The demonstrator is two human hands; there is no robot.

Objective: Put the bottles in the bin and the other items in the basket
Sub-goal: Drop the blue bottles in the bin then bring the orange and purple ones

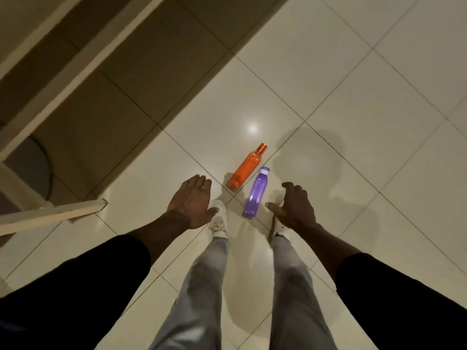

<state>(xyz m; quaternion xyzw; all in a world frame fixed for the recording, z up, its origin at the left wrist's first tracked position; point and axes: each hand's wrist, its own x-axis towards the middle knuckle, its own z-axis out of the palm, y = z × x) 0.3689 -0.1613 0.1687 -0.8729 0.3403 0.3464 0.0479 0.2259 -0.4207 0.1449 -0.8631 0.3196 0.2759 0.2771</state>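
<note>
Nearest to you, your legs stand on the tiled floor (pixel 353 102), with the left shoe (pixel 219 219) and the right shoe (pixel 283 229) a little apart. Both of your hands hang out in front of them and hold nothing. Your left hand (pixel 192 202) is spread, its fingers loosely straight. Your right hand (pixel 294 207) is relaxed, with the fingers slightly curled and the thumb pointing in toward the bottles.

Between the hands, just ahead of your toes, the purple bottle (pixel 255 195) lies on its side with its pale cap pointing away from you. Its base is near your right thumb but apart from it. Just beyond and slightly left, the orange bottle (pixel 246 170) also lies on its side, cap away. Whether the two bottles touch cannot be told.

Neither bottle is lifted yet, so by my reading both have yet to go into the bin. No bin, basket or other items show here, so you cannot judge the rest of the task from this view.

For room, the floor is open to your right and far ahead. On your left a pale furniture frame (pixel 50 214) ends its low bar near your left forearm, and its other beams run diagonally into the distance over shaded floor. Mind that bar with your left elbow as you bend. The glossy tiles may let a nudged bottle roll.
</note>
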